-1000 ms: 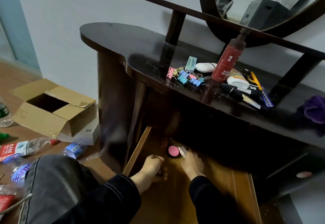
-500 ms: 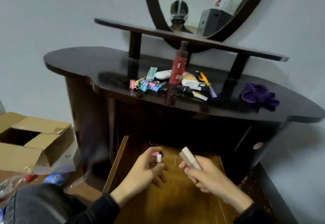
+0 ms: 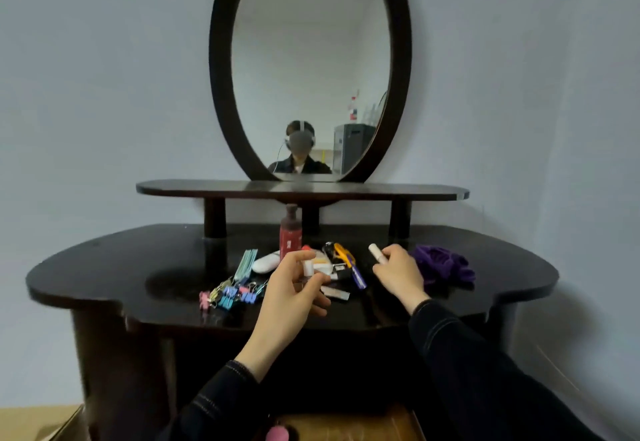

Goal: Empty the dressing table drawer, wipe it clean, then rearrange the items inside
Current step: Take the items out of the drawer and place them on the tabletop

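Note:
My left hand is raised over the dark dressing table top, gripping a small white-capped bottle. My right hand holds a pale lipstick tube beside it, just left of a purple cloth. On the top lie coloured binder clips, a white oval case, a red bottle, a yellow utility knife and other small items. The open wooden drawer shows at the bottom edge, with a round pink item in it.
An oval mirror in a dark frame stands on a raised shelf behind the items. A person with a head-worn camera is reflected in it. The wall is plain blue-grey. A bit of wooden floor shows at the lower left.
Both hands lifted out of the drawer to the table top, the left with the small bottle and the right with the lipstick tube. The view tilted up from the drawer to the mirror.

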`<state>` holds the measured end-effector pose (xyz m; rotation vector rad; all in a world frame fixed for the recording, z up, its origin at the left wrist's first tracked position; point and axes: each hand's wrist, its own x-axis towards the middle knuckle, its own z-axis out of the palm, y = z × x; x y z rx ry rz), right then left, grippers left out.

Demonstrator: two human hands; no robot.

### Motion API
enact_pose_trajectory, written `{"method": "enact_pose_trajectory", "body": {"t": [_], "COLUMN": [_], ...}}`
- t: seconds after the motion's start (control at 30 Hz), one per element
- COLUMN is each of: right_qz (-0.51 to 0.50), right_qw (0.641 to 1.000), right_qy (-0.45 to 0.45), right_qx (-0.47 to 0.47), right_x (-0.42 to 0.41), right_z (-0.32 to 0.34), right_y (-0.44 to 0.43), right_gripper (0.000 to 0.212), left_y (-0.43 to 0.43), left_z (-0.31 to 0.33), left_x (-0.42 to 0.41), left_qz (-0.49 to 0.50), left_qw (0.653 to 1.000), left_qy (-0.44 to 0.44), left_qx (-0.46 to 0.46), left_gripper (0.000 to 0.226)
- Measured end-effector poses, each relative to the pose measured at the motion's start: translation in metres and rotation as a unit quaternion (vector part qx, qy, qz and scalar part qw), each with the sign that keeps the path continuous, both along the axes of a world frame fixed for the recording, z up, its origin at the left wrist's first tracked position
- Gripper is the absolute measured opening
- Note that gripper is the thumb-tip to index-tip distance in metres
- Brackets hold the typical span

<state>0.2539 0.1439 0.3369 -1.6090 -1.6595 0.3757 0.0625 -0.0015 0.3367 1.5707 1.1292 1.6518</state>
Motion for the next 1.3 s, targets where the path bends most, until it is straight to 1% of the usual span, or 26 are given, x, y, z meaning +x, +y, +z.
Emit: {"method": "enact_pose_trajectory", "body": {"t": [0.07,0.13,0.17,0.23,0.33,0.4,0.47,0.57,0.63,0.67,0.7,0.73,0.77,0.8,0.83,0.87,0.9,0.93,1.0,1.07,1.13,1.2,1.23,1.27,1.3], "right_qz": [-0.001,0.019,0.035,0.063,0.055,0.032,0.027,0.032,0.028,0.035,0.059,0.107,0.169,0.233,0.287,0.329,0.358,0.379,0.405,0.408,0.407,0.409,0.399,0.371,0.322], "right_qw": [1.000,0.999,0.999,0.998,0.993,0.989,0.988,0.990,0.986,0.980,0.971,0.960,0.946,0.931,0.916,0.902,0.893,0.888,0.878,0.873,0.877,0.879,0.879,0.881,0.884], "right_qy": [-0.024,-0.039,-0.029,0.018,0.100,0.143,0.153,0.139,0.155,0.175,0.192,0.206,0.228,0.252,0.269,0.277,0.271,0.259,0.245,0.253,0.234,0.224,0.246,0.288,0.339], "right_qx": [-0.001,-0.005,-0.007,-0.009,0.003,0.018,0.016,0.010,0.044,0.087,0.131,0.159,0.159,0.127,0.077,0.026,-0.017,-0.044,-0.071,-0.087,-0.102,-0.101,-0.086,-0.058,-0.022], "right_x": [-0.005,-0.010,-0.011,-0.008,0.001,0.006,0.008,0.008,0.008,0.009,0.008,0.007,0.004,0.000,-0.004,-0.006,-0.007,-0.008,-0.008,-0.009,-0.009,-0.010,-0.010,-0.009,-0.007], "right_z": [-0.001,-0.001,-0.001,-0.002,-0.004,-0.007,-0.008,-0.009,-0.006,-0.004,-0.002,0.001,0.002,0.002,0.003,0.004,0.005,0.005,0.004,0.004,0.002,0.002,0.002,0.002,0.002], "right_y": [0.008,0.010,0.009,0.006,0.004,0.004,0.003,0.003,-0.001,-0.005,-0.011,-0.017,-0.023,-0.030,-0.035,-0.037,-0.038,-0.039,-0.037,-0.035,-0.033,-0.033,-0.032,-0.031,-0.029], "right_gripper": [0.032,0.036,0.032,0.018,0.030,0.028,0.026,0.025,0.019,0.014,0.011,0.010,0.009,0.006,0.011,0.020,0.027,0.029,0.030,0.033,0.034,0.027,0.021,0.014,0.008], "left_y": [0.023,0.037,0.040,0.044,0.045,0.043,0.043,0.044,0.046,0.046,0.045,0.045,0.045,0.045,0.045,0.045,0.044,0.044,0.044,0.045,0.046,0.046,0.046,0.045,0.045], "left_z": [0.003,0.003,0.002,-0.002,-0.005,-0.005,-0.006,-0.007,-0.007,-0.007,-0.008,-0.008,-0.008,-0.008,-0.008,-0.008,-0.007,-0.008,-0.009,-0.010,-0.010,-0.011,-0.011,-0.010,-0.010], "left_x": [0.001,0.001,0.001,0.001,-0.002,-0.004,-0.007,-0.010,-0.011,-0.011,-0.010,-0.009,-0.008,-0.009,-0.009,-0.009,-0.008,-0.008,-0.008,-0.008,-0.008,-0.008,-0.007,-0.008,-0.008], "left_qz": [0.013,0.017,0.016,0.011,-0.011,-0.026,-0.042,-0.055,-0.051,-0.051,-0.054,-0.057,-0.059,-0.059,-0.057,-0.056,-0.058,-0.063,-0.071,-0.071,-0.063,-0.054,-0.048,-0.041,-0.034], "left_qw": [1.000,0.999,0.999,0.999,0.998,0.997,0.996,0.996,0.996,0.997,0.997,0.997,0.997,0.996,0.995,0.994,0.993,0.992,0.991,0.992,0.992,0.993,0.994,0.996,0.998], "left_qy": [0.013,0.023,0.028,0.041,0.047,0.049,0.046,0.016,0.015,0.023,0.029,0.034,0.043,0.056,0.074,0.091,0.105,0.113,0.113,0.108,0.110,0.107,0.096,0.077,0.053], "left_qx": [-0.014,-0.021,-0.024,-0.028,-0.046,-0.058,-0.065,-0.075,-0.066,-0.058,-0.051,-0.046,-0.039,-0.031,-0.024,-0.018,-0.014,-0.011,-0.009,-0.007,-0.001,0.009,0.011,0.009,0.003], "left_gripper": [0.028,0.029,0.031,0.035,0.040,0.047,0.054,0.059,0.062,0.066,0.069,0.073,0.077,0.082,0.086,0.089,0.092,0.094,0.096,0.094,0.090,0.086,0.082,0.075,0.064]}}
